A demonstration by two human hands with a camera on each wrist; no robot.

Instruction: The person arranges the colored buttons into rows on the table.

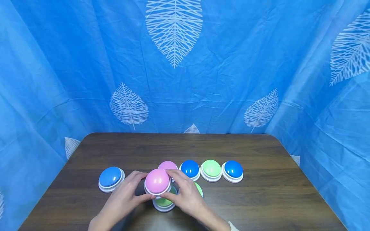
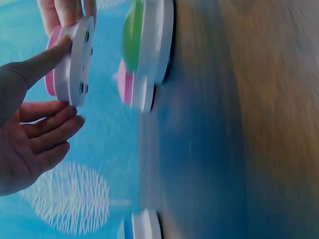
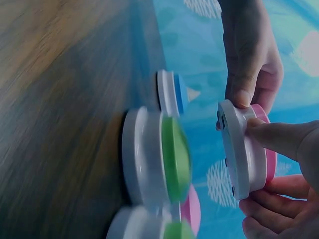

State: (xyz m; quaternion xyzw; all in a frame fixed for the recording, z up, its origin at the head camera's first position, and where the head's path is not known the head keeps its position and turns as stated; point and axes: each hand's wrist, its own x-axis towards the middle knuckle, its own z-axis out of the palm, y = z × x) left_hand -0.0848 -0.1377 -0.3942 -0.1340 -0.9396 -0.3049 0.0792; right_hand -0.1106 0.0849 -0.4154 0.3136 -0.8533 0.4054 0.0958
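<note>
Both hands held a pink button (image 1: 157, 181) aloft, clear of the wooden table (image 1: 274, 192).
The left hand (image 1: 122, 192) and the right hand (image 1: 189, 195) each pinched its white base between thumb and forefinger, from opposite sides; in the left wrist view its underside showed, with a gap between it and the buttons standing on the table. From where I stood, it hung in front of a green button (image 1: 164, 202), partly hiding it, while a far row of four began with a second pink button (image 1: 168, 165); a lone blue button (image 1: 110, 177) sat off to the left. I judged this the carrying step, the piece lifted and not yet placed. The next move seemed to call for an even, two-sided lowering, without knocking the green one.
</note>
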